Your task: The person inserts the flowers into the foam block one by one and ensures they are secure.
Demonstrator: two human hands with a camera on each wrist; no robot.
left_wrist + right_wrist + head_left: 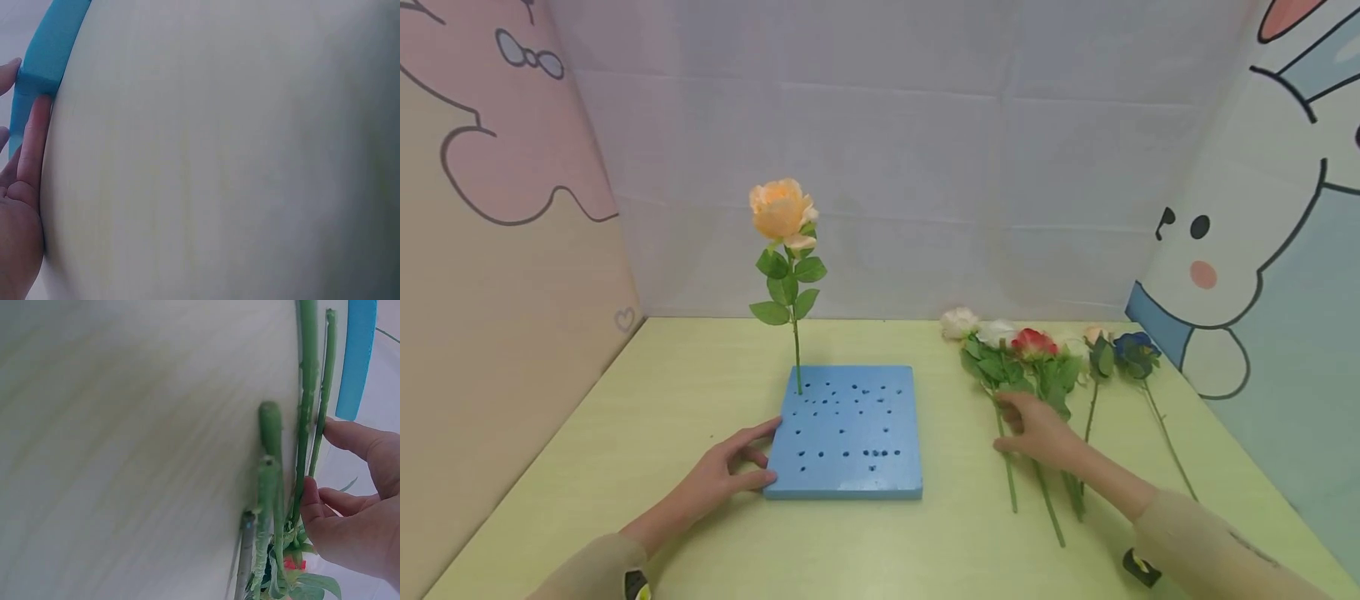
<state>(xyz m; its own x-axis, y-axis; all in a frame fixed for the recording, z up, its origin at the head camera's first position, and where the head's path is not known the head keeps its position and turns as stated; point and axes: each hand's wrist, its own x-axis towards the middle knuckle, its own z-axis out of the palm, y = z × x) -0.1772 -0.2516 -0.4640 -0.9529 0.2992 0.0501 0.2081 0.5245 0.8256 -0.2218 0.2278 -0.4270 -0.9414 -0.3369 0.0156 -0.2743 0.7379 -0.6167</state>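
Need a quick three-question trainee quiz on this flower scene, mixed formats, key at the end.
1. Multiple choice: the long-stemmed, green-leaved rose stands upright in the square blue board dotted with holes. Its bloom is:
A. white
B. peach
C. red

2. True or false: the person's bare left hand touches the board's right edge.

3. Fill in: on the pale yellow tabletop, the flower lying farthest right in the head view has a ____ bloom.

Key:
1. B
2. False; it touches the left edge.
3. Dark blue
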